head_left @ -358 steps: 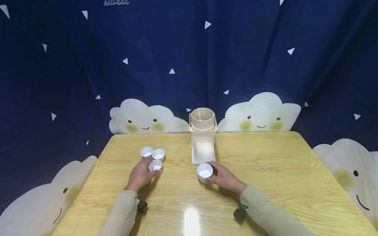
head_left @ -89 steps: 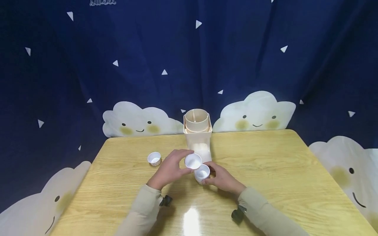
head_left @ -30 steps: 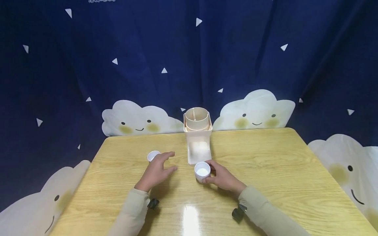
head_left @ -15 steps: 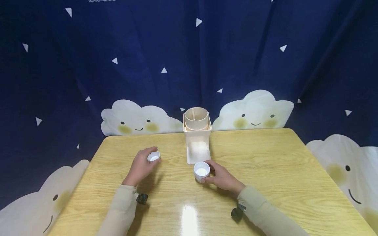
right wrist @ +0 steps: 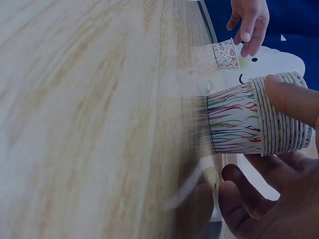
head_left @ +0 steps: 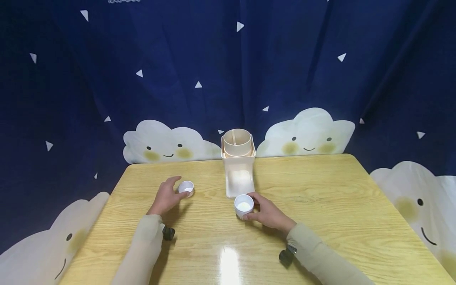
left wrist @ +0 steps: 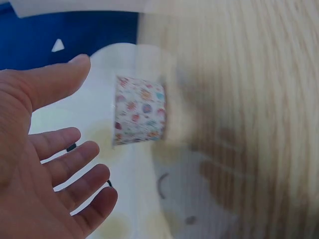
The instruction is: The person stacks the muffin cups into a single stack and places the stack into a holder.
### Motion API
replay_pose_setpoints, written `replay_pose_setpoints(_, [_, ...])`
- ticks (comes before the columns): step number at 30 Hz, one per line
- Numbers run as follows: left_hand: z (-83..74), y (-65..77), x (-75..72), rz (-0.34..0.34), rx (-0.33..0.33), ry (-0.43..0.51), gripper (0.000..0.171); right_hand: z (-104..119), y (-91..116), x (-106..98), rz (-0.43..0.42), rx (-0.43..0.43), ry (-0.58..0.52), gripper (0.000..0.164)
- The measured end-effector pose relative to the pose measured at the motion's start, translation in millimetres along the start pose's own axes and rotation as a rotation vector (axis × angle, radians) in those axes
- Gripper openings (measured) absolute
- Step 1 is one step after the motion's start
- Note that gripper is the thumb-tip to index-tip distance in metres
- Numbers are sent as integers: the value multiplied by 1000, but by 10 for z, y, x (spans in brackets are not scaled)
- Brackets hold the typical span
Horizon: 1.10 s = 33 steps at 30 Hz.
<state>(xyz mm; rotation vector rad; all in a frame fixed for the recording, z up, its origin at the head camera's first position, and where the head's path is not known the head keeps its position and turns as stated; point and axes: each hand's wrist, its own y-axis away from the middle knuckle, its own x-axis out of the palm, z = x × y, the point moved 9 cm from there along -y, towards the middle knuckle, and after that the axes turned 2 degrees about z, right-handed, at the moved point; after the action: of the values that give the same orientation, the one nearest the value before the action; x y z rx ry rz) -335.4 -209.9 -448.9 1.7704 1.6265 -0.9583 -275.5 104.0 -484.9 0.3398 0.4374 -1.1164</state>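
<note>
In the head view a single small white paper cup (head_left: 186, 189) stands upright on the left of the table. My left hand (head_left: 166, 197) is just left of it, thumb and fingers spread apart. The left wrist view shows this paper cup (left wrist: 140, 109) with a colourful printed pattern, and a gap between it and my left hand (left wrist: 55, 154). My right hand (head_left: 268, 212) holds a stack of paper cups (head_left: 244, 205) near the middle. Seen from the right wrist, the stack (right wrist: 234, 119) has wavy coloured stripes and several nested rims, gripped between thumb and fingers.
A cream-coloured plastic holder (head_left: 239, 164) with a round open tube on top stands at the back middle, just behind the stack. The wooden table (head_left: 306, 190) ends at a dark blue curtain (head_left: 221, 59) with cloud prints.
Earlier, three cups stood at the left; one is there now. The left hand held a cup over the stack, then returned left empty, reached around the last cup and has now drawn slightly left.
</note>
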Motion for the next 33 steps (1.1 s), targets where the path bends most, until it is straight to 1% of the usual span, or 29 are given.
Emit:
replay_pose_setpoints(4, [102, -76, 102, 58, -40, -26, 76, 9, -3, 4, -1, -1, -7, 63])
replay_pose_setpoints(7, [140, -118, 144, 71, -43, -32, 74, 9, -5, 6, -4, 0, -6, 63])
replay_pose_setpoints(9, [147, -135, 157, 67, -32, -37, 70, 3, -8, 6, -6, 1, -4, 63])
replay_pose_setpoints(14, [157, -151, 146, 35, -34, -32, 60, 5, -19, 0, -8, -2, 1, 62])
replay_pose_setpoints(18, [157, -152, 152, 32, -37, -22, 54, 4, -17, -11, -12, 1, 3, 61])
replay_pose_setpoints(28, [197, -102, 185, 17, -67, 23, 60, -10, -10, 7, 0, 7, -2, 63])
replay_pose_setpoints(33, [176, -100, 178, 10, -63, 36, 56, 0, -12, -5, -4, 4, 10, 61])
